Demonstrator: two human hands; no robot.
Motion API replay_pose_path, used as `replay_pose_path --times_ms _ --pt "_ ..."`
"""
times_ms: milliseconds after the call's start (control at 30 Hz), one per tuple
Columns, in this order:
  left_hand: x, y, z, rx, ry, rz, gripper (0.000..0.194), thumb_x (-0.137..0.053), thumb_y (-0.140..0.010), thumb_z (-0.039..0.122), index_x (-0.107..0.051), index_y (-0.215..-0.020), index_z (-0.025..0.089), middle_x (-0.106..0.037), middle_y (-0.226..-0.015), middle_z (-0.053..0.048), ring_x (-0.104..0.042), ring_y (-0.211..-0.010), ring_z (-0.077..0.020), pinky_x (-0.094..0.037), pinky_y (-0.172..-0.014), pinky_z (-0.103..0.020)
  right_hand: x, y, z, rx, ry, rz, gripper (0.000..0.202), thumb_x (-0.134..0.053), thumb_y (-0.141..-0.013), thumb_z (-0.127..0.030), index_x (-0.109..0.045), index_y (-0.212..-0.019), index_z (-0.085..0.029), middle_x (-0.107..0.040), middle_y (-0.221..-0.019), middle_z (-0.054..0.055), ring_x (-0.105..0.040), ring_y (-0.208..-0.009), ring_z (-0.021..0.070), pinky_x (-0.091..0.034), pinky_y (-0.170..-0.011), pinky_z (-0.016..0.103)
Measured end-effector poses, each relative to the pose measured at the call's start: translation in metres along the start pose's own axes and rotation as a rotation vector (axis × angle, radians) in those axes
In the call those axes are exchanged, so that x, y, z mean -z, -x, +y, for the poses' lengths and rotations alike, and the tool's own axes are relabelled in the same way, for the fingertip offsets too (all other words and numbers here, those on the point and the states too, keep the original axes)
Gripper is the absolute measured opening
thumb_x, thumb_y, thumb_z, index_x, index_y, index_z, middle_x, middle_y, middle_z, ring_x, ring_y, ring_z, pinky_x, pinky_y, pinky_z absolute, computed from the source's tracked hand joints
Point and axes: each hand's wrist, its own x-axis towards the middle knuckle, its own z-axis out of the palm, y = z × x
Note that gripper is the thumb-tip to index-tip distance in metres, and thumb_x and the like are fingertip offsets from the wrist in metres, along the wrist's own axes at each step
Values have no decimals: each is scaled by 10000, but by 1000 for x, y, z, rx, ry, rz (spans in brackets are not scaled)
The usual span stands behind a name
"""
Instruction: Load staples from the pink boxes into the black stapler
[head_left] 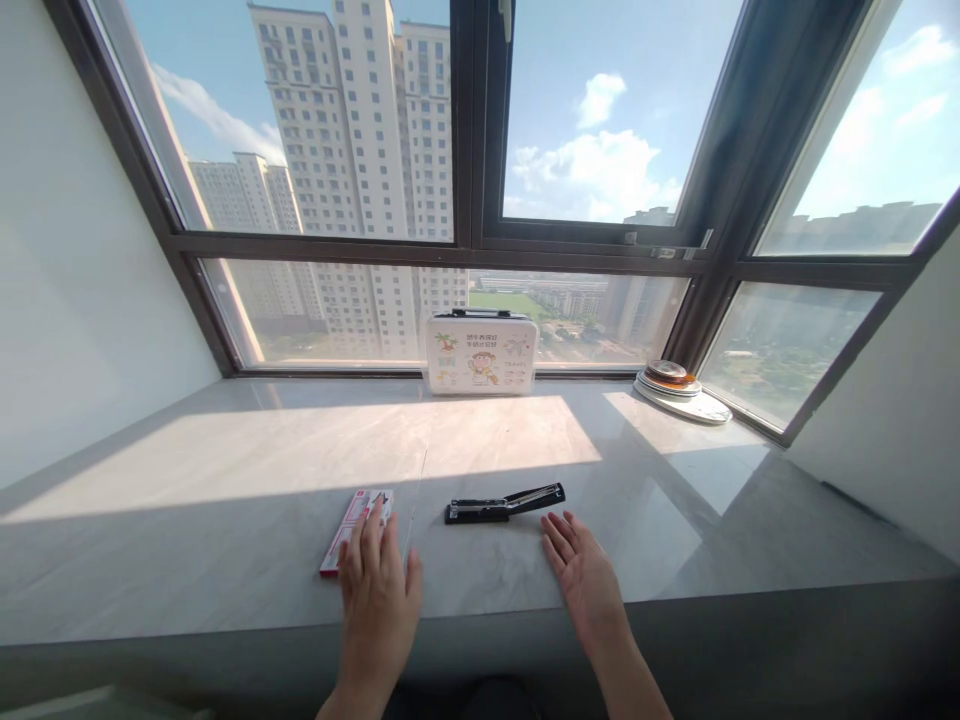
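A black stapler (502,503) lies opened out on the marble-look sill, its upper arm swung back to the right and its metal channel showing. To its left is a flat white and pink box (351,528) with a red edge. My left hand (379,590) is over the near right part of this box, fingers stretched out, hiding some of it; whether it touches the box I cannot tell. My right hand (583,575) is just below the stapler's right end, palm turned inward, fingers extended and holding nothing.
A white carry case (481,355) with cartoon prints and a dark handle stands against the window (469,250). Stacked plates and lids (679,392) sit in the far right corner. The sill (225,560) ends at a front edge near my wrists.
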Motion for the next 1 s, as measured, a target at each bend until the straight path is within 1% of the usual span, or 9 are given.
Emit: replay_pose_path --times_ms 100,200,267,367,433,533,733,867,1000 --pt "10 13 -19 92 -76 30 417 -467 -941 230 -532 -1351 194 -382 -1540 -154 -270 -1448 -375 -197 -1172 -648 0 15 5 -2 260 -55 413 -625 -843 -507 -591 -1147 -231 -695 -1049 75 -725 -923 246 -615 -818 390" --pt "15 20 -27 43 -7 -98 354 -478 -941 235 -617 -1265 264 -488 -1456 -98 -403 -1351 -337 -314 -1129 -591 -14 23 10 -17 643 -261 422 -570 -868 -519 -604 -1154 -210 -692 -872 43 -648 -578 175 -528 -515 301" --pt "15 18 -22 -50 138 -242 312 -467 -946 223 -663 -1178 298 -583 -1344 -59 -491 -1254 -291 -405 -1074 -514 -28 23 12 20 895 -403 403 -518 -904 -515 -631 -1125 -197 -689 -787 27 -586 -507 149 -444 -469 266" --pt "12 5 -2 -177 399 -426 320 -476 -925 171 -662 -1151 300 -660 -1203 -30 -550 -1152 -245 -472 -1002 -417 -48 19 13 118 1167 -521 409 -454 -953 -509 -689 -930 -175 -668 -675 23 -586 -562 153 -394 -511 249" --pt "9 -7 12 -200 514 -481 344 -509 -891 141 -647 -1168 293 -677 -1148 -23 -563 -1113 -232 -485 -973 -383 -57 12 13 151 1243 -532 410 -490 -943 -495 -690 -809 -163 -665 -660 33 -601 -626 165 -371 -533 243" --pt "4 -23 23 -184 585 -517 341 -578 -850 158 -655 -1157 283 -682 -1112 -25 -579 -1074 -228 -493 -941 -360 -58 -2 10 158 1278 -519 336 -571 -905 -433 -692 -769 -151 -682 -693 43 -614 -682 172 -361 -558 237" --pt "-8 -32 8 -117 599 -530 338 -672 -834 287 -672 -1172 272 -677 -1120 -46 -596 -1070 -244 -486 -967 -389 -33 -28 -10 138 1336 -505 300 -566 -907 -379 -696 -762 -151 -662 -645 25 -585 -620 157 -363 -567 240" --pt "-14 -27 1 -91 626 -503 461 -668 -839 292 -612 -1296 274 -661 -1168 -62 -598 -1086 -247 -472 -1005 -411 -16 -28 -26 156 1382 -431 287 -576 -901 -410 -685 -838 -152 -657 -655 26 -575 -612 167 -346 -558 248" --pt "-18 -26 0 -88 643 -500 491 -681 -832 302 -597 -1315 270 -661 -1159 -61 -607 -1081 -243 -474 -996 -401 -33 -12 -38 313 1450 -441 248 -584 -898 -407 -709 -962 -202 -655 -661 11 -565 -604 172 -315 -556 257"
